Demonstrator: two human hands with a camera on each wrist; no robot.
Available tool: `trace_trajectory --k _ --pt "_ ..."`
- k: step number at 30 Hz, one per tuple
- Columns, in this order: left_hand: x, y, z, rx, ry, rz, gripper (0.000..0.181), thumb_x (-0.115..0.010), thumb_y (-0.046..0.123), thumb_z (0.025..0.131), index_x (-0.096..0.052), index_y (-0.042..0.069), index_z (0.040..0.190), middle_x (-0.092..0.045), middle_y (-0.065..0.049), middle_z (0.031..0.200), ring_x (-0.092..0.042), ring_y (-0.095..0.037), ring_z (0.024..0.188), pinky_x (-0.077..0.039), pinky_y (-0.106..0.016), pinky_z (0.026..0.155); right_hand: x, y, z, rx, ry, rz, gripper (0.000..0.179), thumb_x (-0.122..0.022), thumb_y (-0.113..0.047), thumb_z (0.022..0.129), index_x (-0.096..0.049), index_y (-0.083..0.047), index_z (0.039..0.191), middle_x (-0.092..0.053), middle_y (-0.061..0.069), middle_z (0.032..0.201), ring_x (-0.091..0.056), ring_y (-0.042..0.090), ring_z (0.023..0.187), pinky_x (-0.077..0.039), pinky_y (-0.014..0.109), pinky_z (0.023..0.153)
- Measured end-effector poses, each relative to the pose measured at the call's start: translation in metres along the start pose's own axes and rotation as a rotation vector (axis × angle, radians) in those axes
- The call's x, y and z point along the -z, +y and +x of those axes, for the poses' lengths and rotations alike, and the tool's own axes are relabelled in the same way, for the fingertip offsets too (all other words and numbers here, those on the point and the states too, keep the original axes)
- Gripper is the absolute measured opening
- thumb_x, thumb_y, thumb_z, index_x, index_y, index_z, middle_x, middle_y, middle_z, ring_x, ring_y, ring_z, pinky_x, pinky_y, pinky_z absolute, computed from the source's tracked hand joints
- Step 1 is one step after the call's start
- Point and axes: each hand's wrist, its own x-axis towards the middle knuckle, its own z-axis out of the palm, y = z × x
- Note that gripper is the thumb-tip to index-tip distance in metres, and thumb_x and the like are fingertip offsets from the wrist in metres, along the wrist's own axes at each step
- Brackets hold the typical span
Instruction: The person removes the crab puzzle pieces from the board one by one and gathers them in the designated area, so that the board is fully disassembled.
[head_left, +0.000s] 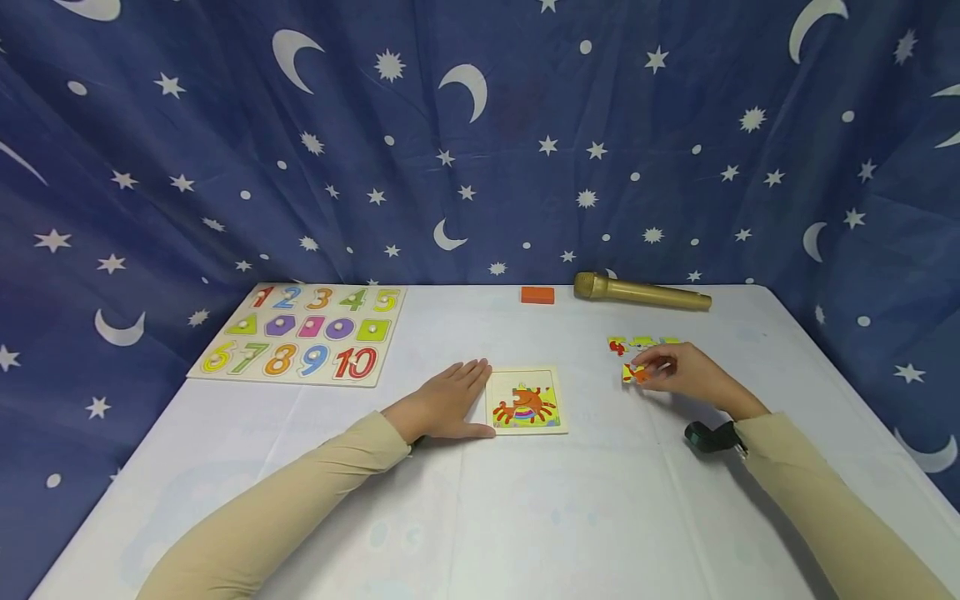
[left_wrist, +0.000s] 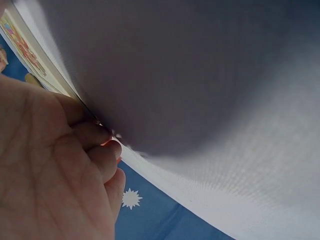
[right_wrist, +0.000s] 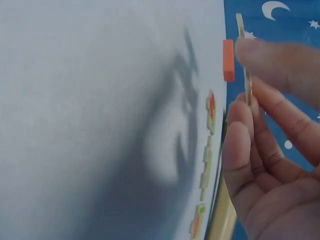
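Note:
A small wooden crab puzzle board (head_left: pixel 527 410) lies at the middle of the table, its lower part filled with the picture and a pale strip across the top. My left hand (head_left: pixel 448 402) lies at the board's left side with its fingers stretched out, fingertips and thumb right at the edge; its palm also fills the left wrist view. Over at the right, my right hand (head_left: pixel 681 377) pinches a jigsaw piece (head_left: pixel 633 374) between thumb and fingers. The right wrist view shows this piece (right_wrist: pixel 248 82) edge-on, raised above the table. Several loose jigsaw pieces (head_left: pixel 642 342) lie just behind that hand.
A wooden number-and-shape board (head_left: pixel 300 337) sits at the back left. At the back edge are an orange block (head_left: pixel 537 295) and a gold microphone (head_left: pixel 642 292). A dark blue star-and-moon curtain (head_left: pixel 480 142) hangs behind the white-covered table (head_left: pixel 480 525).

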Motion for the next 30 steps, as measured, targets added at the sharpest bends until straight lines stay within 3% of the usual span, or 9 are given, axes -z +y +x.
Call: trace_trajectory --k 7,16,30 --pt "-0.001 -0.001 -0.001 -0.005 0.013 0.005 0.098 -0.041 0.071 0.086 -0.016 0.001 0.150 -0.017 -0.012 0.158 -0.016 -0.023 0.147 -0.017 -0.037 0.120 -0.004 0.008 0.018 -0.059 0.014 -0.012 0.032 -0.076 -0.010 0.077 -0.067 -0.002 0.106 -0.067 0.008 0.090 -0.057 0.008 0.078 -0.049 0.020 0.068" --pt "-0.002 -0.001 0.000 -0.001 -0.001 0.013 0.098 -0.041 0.071 0.086 -0.015 0.002 0.150 -0.015 -0.011 0.158 -0.015 -0.022 0.147 -0.016 -0.036 0.121 -0.005 0.006 0.030 -0.086 0.009 -0.001 0.030 -0.074 -0.005 0.077 -0.065 0.002 0.104 -0.067 0.016 0.098 -0.059 0.016 0.085 -0.050 0.028 0.074" --pt "-0.002 -0.001 0.001 -0.004 0.006 0.008 0.099 -0.041 0.072 0.085 -0.015 0.002 0.150 -0.016 -0.012 0.158 -0.016 -0.023 0.147 -0.016 -0.037 0.120 -0.006 0.009 0.033 -0.098 -0.008 -0.037 0.026 -0.074 -0.005 0.078 -0.068 0.005 0.101 -0.067 0.012 0.088 -0.053 0.008 0.073 -0.045 0.019 0.063"
